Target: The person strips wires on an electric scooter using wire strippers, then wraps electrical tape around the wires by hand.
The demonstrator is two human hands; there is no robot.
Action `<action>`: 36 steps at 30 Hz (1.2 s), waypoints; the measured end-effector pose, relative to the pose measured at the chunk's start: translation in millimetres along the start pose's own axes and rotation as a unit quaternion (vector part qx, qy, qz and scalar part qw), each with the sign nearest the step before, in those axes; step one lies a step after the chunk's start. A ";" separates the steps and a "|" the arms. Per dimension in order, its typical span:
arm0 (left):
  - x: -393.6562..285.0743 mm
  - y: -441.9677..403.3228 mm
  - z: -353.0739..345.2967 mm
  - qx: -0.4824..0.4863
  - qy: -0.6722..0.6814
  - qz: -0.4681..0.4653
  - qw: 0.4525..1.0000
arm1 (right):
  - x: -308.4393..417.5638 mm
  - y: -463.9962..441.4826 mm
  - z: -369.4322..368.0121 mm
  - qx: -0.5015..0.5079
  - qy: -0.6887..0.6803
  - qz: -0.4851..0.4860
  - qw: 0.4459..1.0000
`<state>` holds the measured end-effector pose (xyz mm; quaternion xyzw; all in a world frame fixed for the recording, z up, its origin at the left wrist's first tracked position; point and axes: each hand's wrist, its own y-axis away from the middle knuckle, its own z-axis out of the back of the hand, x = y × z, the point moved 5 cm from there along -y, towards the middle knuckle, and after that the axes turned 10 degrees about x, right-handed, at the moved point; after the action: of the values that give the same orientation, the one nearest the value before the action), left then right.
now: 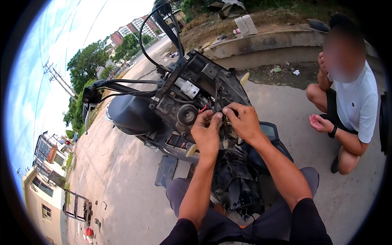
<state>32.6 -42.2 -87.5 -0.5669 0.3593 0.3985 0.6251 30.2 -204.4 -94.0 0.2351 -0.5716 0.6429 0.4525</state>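
A scooter [171, 94] stands in front of me with its front panel off, baring dark plastic, cables and wiring. My left hand [206, 132] is closed, thumb and fingertips pinched on a thin wire; a red wire [203, 108] shows just above its fingers. Close on its right, my right hand [243, 122] is also pinched on dark wiring. The fingers partly hide the wires' ends. To the left of my hands is a round black horn-like part [187, 114], with a white box [187, 87] above it. A pale connector [225, 143] hangs below my hands.
At the right a person in a white shirt [363, 98] squats beside the scooter. Behind runs a low concrete kerb [269, 45] with litter near it. The front wheel area [239, 183] lies between my legs. A metal frame [77, 207] lies on the ground at left.
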 end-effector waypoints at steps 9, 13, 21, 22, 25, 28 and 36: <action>9.5 2.8 -5.0 -0.065 -0.053 -0.054 0.995 | -3.4 -2.5 -9.7 0.009 0.032 -0.023 0.999; 14.0 5.6 -0.9 -0.092 -0.149 -0.107 0.979 | -8.6 -2.3 -8.9 0.005 -0.016 -0.034 0.999; -2.2 11.1 2.1 -0.117 -0.349 -0.227 0.902 | -4.1 1.1 1.4 -0.010 -0.072 -0.038 0.997; -2.0 10.6 2.1 -0.115 -0.370 -0.253 0.886 | -0.7 2.5 0.9 -0.009 -0.081 -0.018 0.997; -3.6 11.3 2.5 -0.109 -0.399 -0.279 0.867 | 18.0 8.8 -3.2 0.038 -0.081 -0.008 0.996; -2.3 11.8 4.8 -0.114 -0.414 -0.270 0.862 | 19.7 13.4 -14.5 0.050 -0.059 0.029 0.997; -4.7 18.6 6.8 -0.086 -0.361 -0.213 0.904 | 4.5 11.9 -28.8 0.082 -0.171 -0.041 0.981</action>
<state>13.8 -35.2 -90.5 -0.4986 -0.0564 0.4627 0.7308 24.2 -175.0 -103.4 0.4009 -0.5758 0.6190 0.3529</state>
